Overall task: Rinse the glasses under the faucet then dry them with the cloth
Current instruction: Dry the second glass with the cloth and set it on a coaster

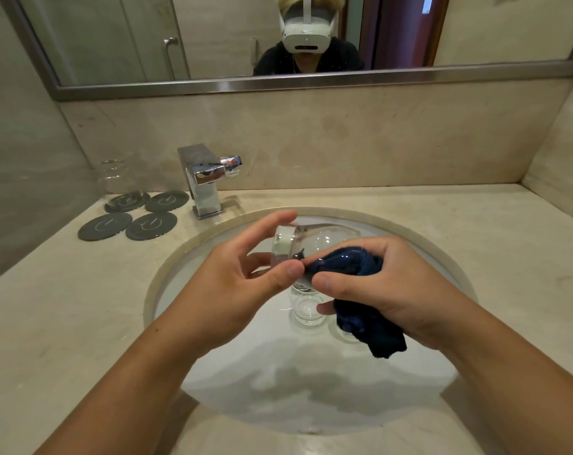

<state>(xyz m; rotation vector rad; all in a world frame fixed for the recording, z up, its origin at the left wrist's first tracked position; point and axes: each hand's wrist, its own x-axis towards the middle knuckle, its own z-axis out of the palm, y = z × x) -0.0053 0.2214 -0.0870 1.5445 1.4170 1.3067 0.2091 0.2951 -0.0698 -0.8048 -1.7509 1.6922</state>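
In the head view, a clear round drinking glass is held on its side above the white oval basin. Its thick base is pinched between the thumb and fingers of the left hand, and its mouth is turned toward three o'clock. A crumpled dark blue cloth is gripped in the right hand, with its tip pushed inside the mouth. Drying is judged to be under way. It is best done by turning the base while the cloth is pressed round the inner wall, with a firm pinch, since wet glass is likely slippery and a second clear glass stands in the basin directly beneath. The basin is set in a beige marble counter. At ten o'clock from the basin a square chrome faucet is mounted, and no water is seen running. Toward nine o'clock four dark grey round coasters are laid, with a third clear glass stood on the farthest. At twelve o'clock a steel-framed mirror is hung.
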